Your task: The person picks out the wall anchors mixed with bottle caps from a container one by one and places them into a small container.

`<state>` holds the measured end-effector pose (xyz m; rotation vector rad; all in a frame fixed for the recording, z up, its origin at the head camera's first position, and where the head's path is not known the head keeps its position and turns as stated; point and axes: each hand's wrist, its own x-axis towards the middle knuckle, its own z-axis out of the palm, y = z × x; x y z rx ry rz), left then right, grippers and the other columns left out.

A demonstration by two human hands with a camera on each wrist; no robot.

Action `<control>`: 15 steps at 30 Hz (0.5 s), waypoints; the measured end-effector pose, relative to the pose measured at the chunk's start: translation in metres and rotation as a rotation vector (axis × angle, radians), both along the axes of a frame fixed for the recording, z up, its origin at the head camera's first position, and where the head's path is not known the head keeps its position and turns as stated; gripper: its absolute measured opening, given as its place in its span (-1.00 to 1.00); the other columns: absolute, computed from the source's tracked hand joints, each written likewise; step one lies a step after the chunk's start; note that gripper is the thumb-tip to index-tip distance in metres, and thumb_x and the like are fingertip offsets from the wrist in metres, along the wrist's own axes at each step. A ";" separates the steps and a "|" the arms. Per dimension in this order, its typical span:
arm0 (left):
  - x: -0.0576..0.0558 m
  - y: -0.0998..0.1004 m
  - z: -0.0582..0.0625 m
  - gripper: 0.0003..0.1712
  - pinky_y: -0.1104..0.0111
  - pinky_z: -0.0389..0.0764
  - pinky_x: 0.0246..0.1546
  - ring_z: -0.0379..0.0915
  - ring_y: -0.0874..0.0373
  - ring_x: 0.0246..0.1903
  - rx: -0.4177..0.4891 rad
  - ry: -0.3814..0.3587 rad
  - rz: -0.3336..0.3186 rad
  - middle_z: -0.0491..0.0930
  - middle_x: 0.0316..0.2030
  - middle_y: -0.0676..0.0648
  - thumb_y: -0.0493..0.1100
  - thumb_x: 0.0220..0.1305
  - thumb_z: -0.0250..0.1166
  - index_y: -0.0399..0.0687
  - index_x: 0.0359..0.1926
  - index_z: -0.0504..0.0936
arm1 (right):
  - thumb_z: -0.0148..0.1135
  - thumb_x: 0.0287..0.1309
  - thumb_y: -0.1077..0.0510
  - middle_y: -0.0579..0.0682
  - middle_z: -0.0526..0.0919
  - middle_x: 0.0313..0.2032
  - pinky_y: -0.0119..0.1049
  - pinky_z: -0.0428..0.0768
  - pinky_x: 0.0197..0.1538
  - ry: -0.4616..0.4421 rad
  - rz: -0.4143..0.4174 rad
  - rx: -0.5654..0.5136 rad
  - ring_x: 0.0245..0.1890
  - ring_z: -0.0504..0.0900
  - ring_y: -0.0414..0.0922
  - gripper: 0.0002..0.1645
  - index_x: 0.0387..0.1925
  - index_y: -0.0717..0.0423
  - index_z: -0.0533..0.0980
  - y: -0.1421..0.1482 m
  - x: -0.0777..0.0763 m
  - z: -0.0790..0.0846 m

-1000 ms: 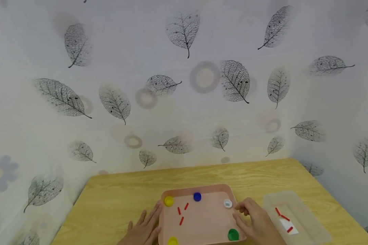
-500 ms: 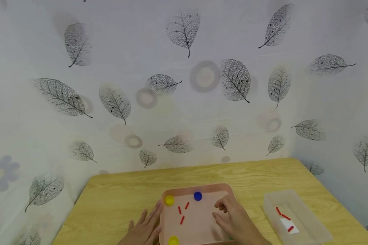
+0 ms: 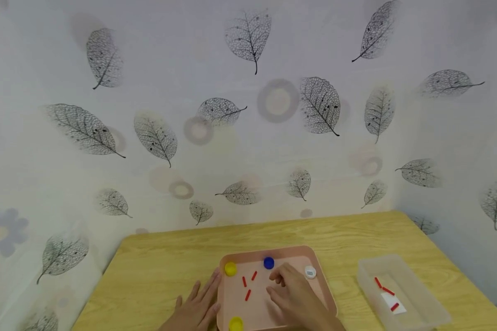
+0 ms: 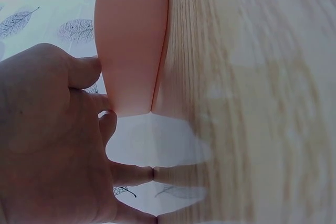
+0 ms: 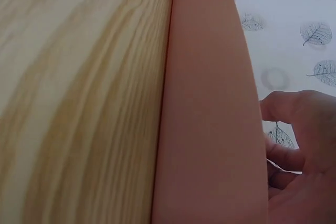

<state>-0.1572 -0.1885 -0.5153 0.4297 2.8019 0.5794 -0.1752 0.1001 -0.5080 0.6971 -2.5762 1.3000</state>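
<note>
A pink tray [image 3: 257, 309] lies on the wooden table. My left hand [image 3: 192, 307] rests with spread fingers against its left side; in the left wrist view thumb and forefinger touch the wall while other fingertips meet the table. Over the tray's middle hovers my right hand [image 3: 295, 294], fingers loosely bent, thumb apart from the forefinger, nothing seen between them. Left of it lie three short red sticks [image 3: 248, 294]. Round the tray's edge sit a yellow cap [image 3: 230, 269], a second yellow cap [image 3: 236, 323], a blue cap [image 3: 268, 263] and a white cap [image 3: 310, 272].
To the right stands a translucent plastic box [image 3: 432, 303] holding three red sticks [image 3: 388, 291] and a white paper piece [image 3: 401, 308]. A leaf-patterned wall [image 3: 273, 151] rises behind the table [image 3: 170, 257].
My right hand has moved left from the tray's right edge to over its middle, uncovering the white cap and hiding the green one. The left hand stays in place.
</note>
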 end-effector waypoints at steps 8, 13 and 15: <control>0.000 0.002 0.003 -0.24 -0.57 -0.13 -0.09 -0.05 -0.41 0.32 -0.001 -0.008 -0.003 -0.15 0.48 0.13 0.42 0.36 -0.38 0.38 0.49 -0.21 | 0.23 0.20 0.12 -0.16 0.48 -0.30 -0.43 0.50 -0.27 -0.137 0.041 0.008 -0.34 0.43 -0.26 -0.84 -0.20 0.00 0.45 -0.020 -0.003 0.001; 0.001 0.002 0.003 -0.23 -0.56 -0.12 -0.09 -0.05 -0.40 0.32 0.004 -0.022 -0.003 -0.15 0.48 0.11 0.43 0.35 -0.38 0.36 0.49 -0.21 | 0.19 0.19 0.16 -0.18 0.49 -0.35 -0.44 0.50 -0.32 -0.208 0.067 -0.018 -0.39 0.45 -0.27 -0.91 -0.25 0.01 0.48 -0.031 -0.007 0.000; 0.001 0.002 0.003 -0.24 -0.56 -0.12 -0.09 -0.06 -0.40 0.33 0.013 -0.026 -0.007 -0.14 0.48 0.10 0.42 0.36 -0.38 0.36 0.49 -0.21 | 0.20 0.15 0.20 -0.18 0.50 -0.36 -0.43 0.51 -0.32 -0.211 0.074 -0.018 -0.40 0.45 -0.27 -0.90 -0.27 0.03 0.48 -0.034 -0.009 -0.002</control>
